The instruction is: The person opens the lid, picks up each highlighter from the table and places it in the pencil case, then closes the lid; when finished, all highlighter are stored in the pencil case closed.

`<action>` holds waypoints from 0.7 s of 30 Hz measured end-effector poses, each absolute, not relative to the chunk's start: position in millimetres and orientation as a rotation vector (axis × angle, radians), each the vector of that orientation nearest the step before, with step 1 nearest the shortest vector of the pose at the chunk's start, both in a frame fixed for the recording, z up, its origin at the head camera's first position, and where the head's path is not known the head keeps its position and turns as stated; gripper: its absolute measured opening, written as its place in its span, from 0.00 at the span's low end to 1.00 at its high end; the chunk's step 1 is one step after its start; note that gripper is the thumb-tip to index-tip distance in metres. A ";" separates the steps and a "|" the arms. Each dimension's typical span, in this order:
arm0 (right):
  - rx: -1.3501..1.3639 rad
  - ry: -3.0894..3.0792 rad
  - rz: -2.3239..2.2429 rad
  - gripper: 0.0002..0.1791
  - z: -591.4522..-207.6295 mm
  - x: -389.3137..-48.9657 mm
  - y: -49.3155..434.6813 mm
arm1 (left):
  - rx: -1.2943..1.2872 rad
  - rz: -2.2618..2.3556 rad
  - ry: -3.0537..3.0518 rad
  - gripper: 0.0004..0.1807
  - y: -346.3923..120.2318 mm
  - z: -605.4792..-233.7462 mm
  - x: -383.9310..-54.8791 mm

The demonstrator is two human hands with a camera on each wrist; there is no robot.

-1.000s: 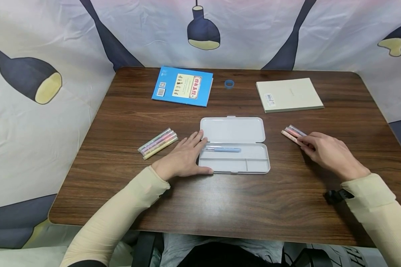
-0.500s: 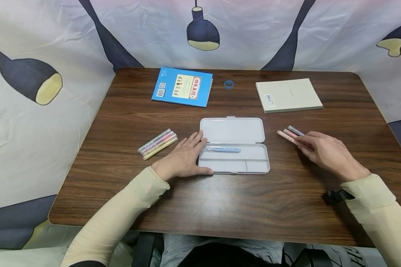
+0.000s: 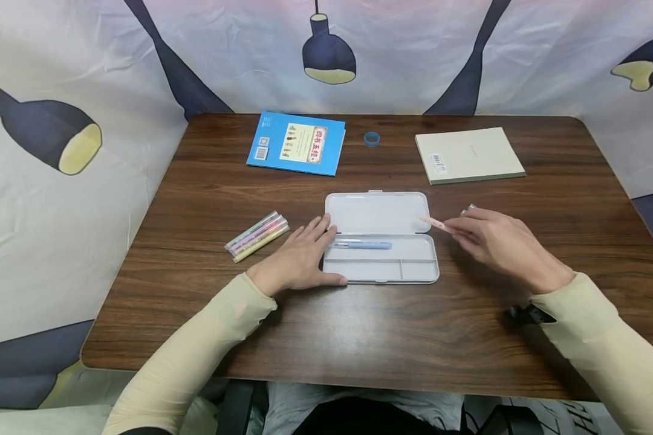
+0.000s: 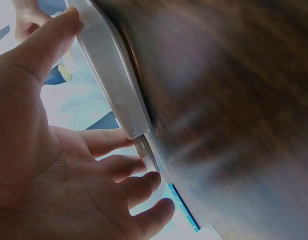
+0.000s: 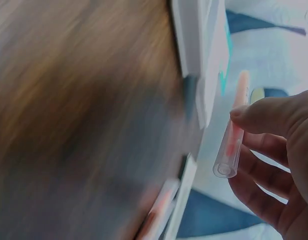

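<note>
A white pencil case [image 3: 378,272] lies with its lid folded back in the middle of the table. Inside its rear compartment is one light-blue pen [image 3: 364,244]. My left hand [image 3: 299,257] rests against the case's left end, fingers extended; in the left wrist view its thumb touches the case wall [image 4: 111,70]. Between thumb and fingers, my right hand [image 3: 500,248] pinches a pale-pink pen [image 3: 434,223] with a clear cap, held above the table, its tip over the lid's right edge. Other pens [image 5: 161,207] lie beyond that hand, mostly hidden in the head view.
Several pastel pens [image 3: 257,235] lie side by side left of the case. A blue book [image 3: 296,143], a roll of blue tape [image 3: 372,139] and a pale-green book [image 3: 470,155] sit along the back. A printed curtain [image 3: 392,54] hangs behind the table.
My right hand has lifted the pink pen from beside the other pens and moved left with it toward the case. The left hand stays where it was.
</note>
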State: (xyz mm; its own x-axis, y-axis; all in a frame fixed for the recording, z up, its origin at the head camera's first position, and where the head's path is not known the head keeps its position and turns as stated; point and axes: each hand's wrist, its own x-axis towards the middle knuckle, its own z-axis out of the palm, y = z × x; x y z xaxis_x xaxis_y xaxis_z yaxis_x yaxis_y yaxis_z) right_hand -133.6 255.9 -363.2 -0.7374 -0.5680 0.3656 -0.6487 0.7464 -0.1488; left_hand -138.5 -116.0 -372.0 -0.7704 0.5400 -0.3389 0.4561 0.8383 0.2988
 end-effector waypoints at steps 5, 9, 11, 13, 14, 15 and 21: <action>1.039 -2.615 0.394 0.14 -357.6 -138.0 234.2 | 0.732 0.285 2.600 0.60 -117.0 -373.0 -138.4; 1.128 -2.608 0.422 0.14 -354.6 -141.7 217.5 | 0.729 0.284 2.599 0.60 -117.3 -373.4 -138.6; 1.168 -2.611 0.438 0.15 -354.4 -143.0 209.8 | 0.731 0.284 2.596 0.60 -117.2 -373.4 -138.5; 1.192 -2.612 0.437 0.14 -354.5 -144.5 202.0 | 0.734 0.282 2.593 0.60 -117.3 -373.6 -138.7; 1.199 -2.615 0.439 0.14 -354.6 -145.0 198.2 | 0.734 0.283 2.592 0.60 -117.4 -373.8 -138.7; 1.208 -2.616 0.438 0.14 -354.8 -145.7 194.2 | 0.734 0.284 2.593 0.60 -117.5 -374.0 -138.8; 1.293 -2.614 0.447 0.11 -358.0 -149.1 170.8 | 0.730 0.290 2.594 0.60 -118.5 -375.0 -139.3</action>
